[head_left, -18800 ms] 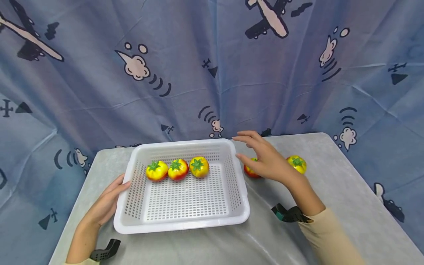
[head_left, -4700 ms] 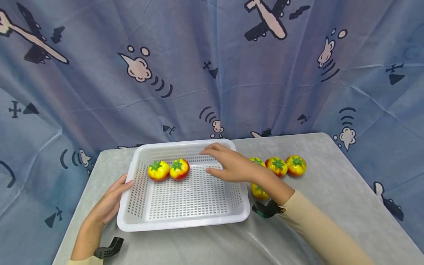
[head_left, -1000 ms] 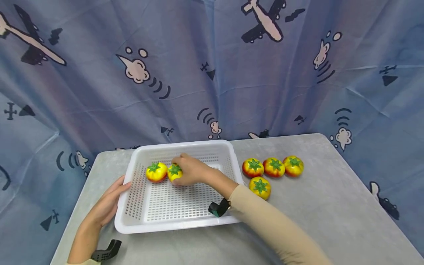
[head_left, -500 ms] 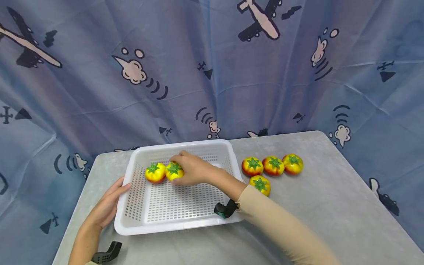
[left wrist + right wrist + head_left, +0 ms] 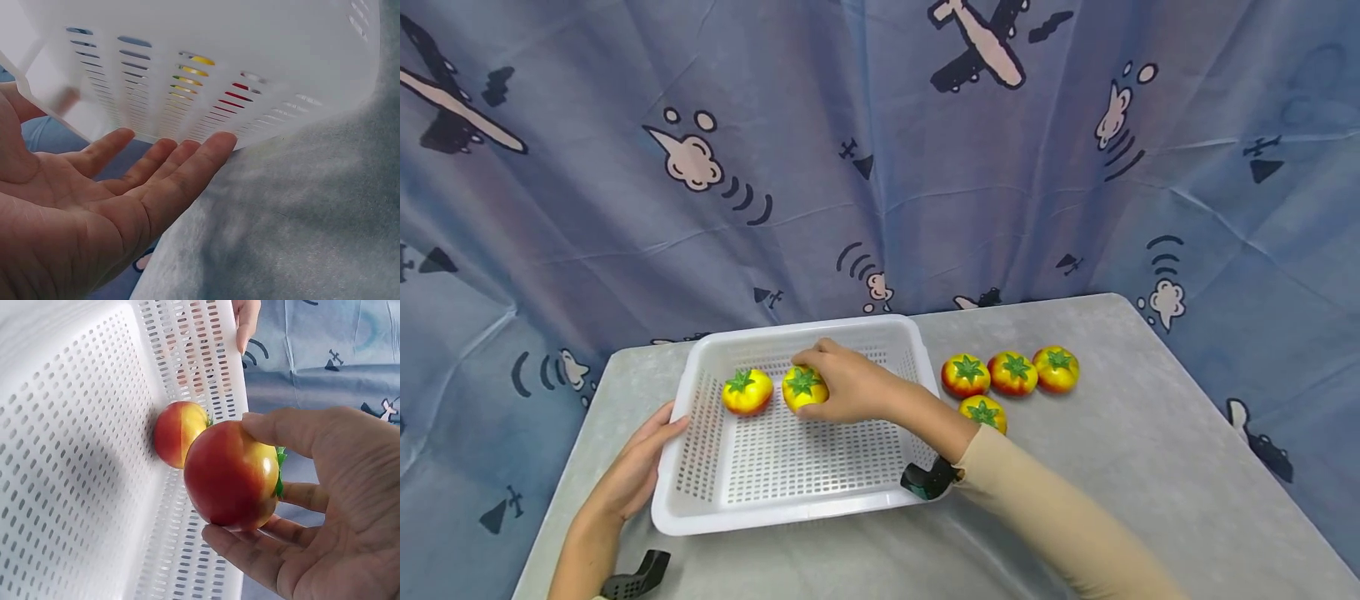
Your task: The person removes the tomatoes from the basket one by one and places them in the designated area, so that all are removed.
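A white perforated plastic basket [image 5: 820,500] stands on the table. My left hand [image 5: 638,467] holds its left side, thumb over the rim and fingers against the outer wall; the left wrist view shows those fingers [image 5: 181,181] fairly straight. Over the basket, my right hand [image 5: 857,387] pinches a yellow-and-red toy tomato [image 5: 803,387] between thumb and fingertips. In the right wrist view this tomato [image 5: 228,478] is held off the basket floor. Another toy tomato [image 5: 747,392] lies inside, near the basket's left wall, with a gap between the two.
Right of the basket, three toy tomatoes sit in a row: a left one [image 5: 965,375], a middle one [image 5: 1012,372] and a right one [image 5: 1056,369]. A fourth-placed tomato [image 5: 983,412] is in front, partly behind my right forearm. A blue patterned curtain [image 5: 880,208] hangs behind the table [image 5: 1150,467].
The basket first held three tomatoes, later two; more now stand on the table. My right hand has taken hold of the right-hand tomato inside and moved it slightly rightward, away from its neighbour.
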Available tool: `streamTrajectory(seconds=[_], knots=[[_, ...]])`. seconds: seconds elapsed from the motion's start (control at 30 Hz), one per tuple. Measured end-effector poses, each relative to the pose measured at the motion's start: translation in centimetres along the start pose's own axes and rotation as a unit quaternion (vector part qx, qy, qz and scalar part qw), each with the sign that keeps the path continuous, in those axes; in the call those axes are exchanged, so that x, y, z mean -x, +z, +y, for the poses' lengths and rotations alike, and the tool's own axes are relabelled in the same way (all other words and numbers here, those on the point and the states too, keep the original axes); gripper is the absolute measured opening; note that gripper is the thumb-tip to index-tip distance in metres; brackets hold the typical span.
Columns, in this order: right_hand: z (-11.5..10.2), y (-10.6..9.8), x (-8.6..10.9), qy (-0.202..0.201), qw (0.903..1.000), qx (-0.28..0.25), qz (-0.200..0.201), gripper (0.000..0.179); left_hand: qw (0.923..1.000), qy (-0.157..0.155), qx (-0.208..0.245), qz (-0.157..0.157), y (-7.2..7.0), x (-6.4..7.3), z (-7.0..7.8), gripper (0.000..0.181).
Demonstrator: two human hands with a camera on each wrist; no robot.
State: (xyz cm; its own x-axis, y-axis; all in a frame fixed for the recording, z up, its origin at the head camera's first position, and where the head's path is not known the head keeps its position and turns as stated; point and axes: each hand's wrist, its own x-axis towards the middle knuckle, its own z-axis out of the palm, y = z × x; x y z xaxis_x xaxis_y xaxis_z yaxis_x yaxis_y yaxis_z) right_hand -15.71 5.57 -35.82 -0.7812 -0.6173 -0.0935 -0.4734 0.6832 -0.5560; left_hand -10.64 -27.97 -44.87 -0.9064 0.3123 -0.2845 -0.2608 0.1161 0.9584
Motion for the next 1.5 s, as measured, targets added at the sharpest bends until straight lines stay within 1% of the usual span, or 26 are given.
streamTrajectory(seconds=[0.17, 0.37, 0.5, 0.67, 0.9, 1.2, 1.5], knots=[[-0.3, -0.4, 0.9, -0.016, 0.9998, 0.005, 0.011, 0.068, 1.0, 0.001, 0.0, 0.0, 0.0, 0.0, 0.1, 0.072], [-0.1, -0.8, 1.9, -0.023, 0.9995, 0.002, 0.023, 0.067, 1.0, -0.001, 0.003, 0.0, 0.1, 0.1, 0.2, 0.073], [0.3, -0.9, 2.6, -0.015, 0.9994, -0.004, 0.031, 0.067, 1.0, 0.001, 0.0, 0.0, 0.0, 0.2, 0.2, 0.073], [0.9, -1.1, 3.4, -0.011, 0.9989, -0.007, 0.044, 0.066, 0.9999, 0.011, 0.0, -0.009, 0.0, 0.0, 0.2, 0.073], [1.4, -1.6, 5.0, -0.01, 0.9983, -0.008, 0.057, 0.065, 1.0, 0.006, 0.0, -0.006, 0.1, 0.0, 0.1, 0.072], [2.5, -2.3, 6.7, 0.011, 0.9967, -0.003, 0.08, 0.068, 1.0, 0.0, 0.004, -0.005, 0.2, -0.2, 0.0, 0.073], [2.9, -3.3, 7.8, -0.005, 0.994, 0.0, 0.109, 0.069, 1.0, -0.003, 0.002, 0.005, 0.2, 0.0, 0.1, 0.073]])
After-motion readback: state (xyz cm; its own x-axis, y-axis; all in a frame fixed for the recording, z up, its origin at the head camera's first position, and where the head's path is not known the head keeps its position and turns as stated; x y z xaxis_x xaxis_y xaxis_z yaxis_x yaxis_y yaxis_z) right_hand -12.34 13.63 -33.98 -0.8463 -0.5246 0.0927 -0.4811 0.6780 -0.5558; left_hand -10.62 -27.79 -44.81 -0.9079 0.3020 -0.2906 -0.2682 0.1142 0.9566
